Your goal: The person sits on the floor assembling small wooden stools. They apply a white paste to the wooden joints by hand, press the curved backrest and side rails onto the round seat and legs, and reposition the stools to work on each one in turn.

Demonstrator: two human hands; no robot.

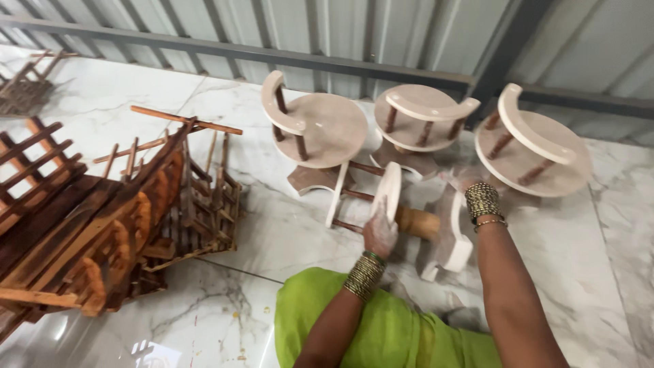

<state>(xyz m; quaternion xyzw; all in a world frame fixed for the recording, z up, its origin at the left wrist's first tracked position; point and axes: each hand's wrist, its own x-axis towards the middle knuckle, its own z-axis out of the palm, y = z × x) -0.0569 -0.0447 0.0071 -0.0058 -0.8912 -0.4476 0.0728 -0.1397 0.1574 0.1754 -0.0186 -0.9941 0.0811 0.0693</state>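
Observation:
A small pale wooden stool [436,238] lies on its side on the marble floor in front of me, with a round seat, a curved backrest on brown spindles, a thick brown centre post and a pale base. My left hand [379,233], dusty and with bangles at the wrist, grips the edge of its round seat [390,185]. My right hand [463,180] is blurred, just above the stool's base and next to the rightmost upright stool [535,146]. Its fingers cannot be made out.
Two more matching stools [320,129] [419,116] stand upright along the corrugated metal wall [381,27]. Dark brown slatted wooden racks [102,218] are piled at the left. My green garment [381,327] covers my lap.

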